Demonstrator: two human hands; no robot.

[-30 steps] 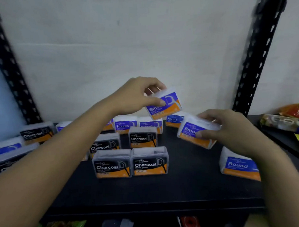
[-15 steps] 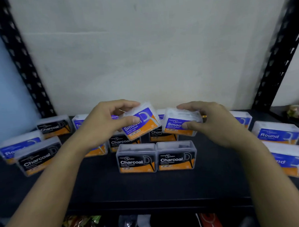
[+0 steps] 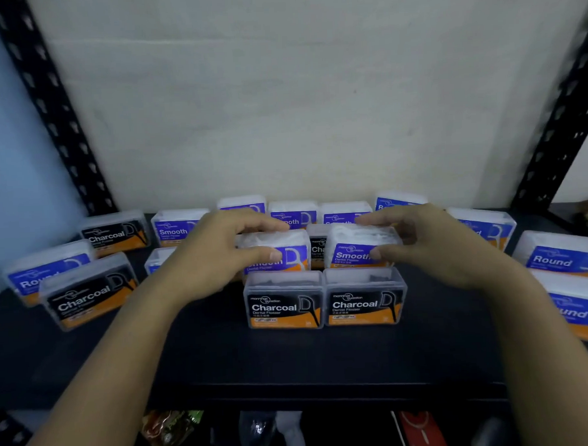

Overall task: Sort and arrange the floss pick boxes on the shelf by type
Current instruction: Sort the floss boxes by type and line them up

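The left Smooth box (image 3: pixel 280 253) is pinched in the left hand (image 3: pixel 216 256), thumb on the label and fingers curled over the lid. The right Smooth box (image 3: pixel 357 247) is gripped the same way by the right hand (image 3: pixel 435 247). Both are mid-shelf, level and labels forward, just behind the front-left Charcoal box (image 3: pixel 284 302) and front-right Charcoal box (image 3: pixel 365 299). I'd guess they're held that way so they square up as a matching pair. From here I can't tell whether they rest on something or hover. A hidden Charcoal box (image 3: pixel 317 248) peeps through the gap between them (so they may be going on top of a second Charcoal row). More Smooth boxes, one at the wall (image 3: pixel 294 217), line the back of the black shelf (image 3: pixel 291 357). A Round box (image 3: pixel 563 256) sits out right, and a stray Charcoal box (image 3: pixel 87 294) out left looks unsorted.
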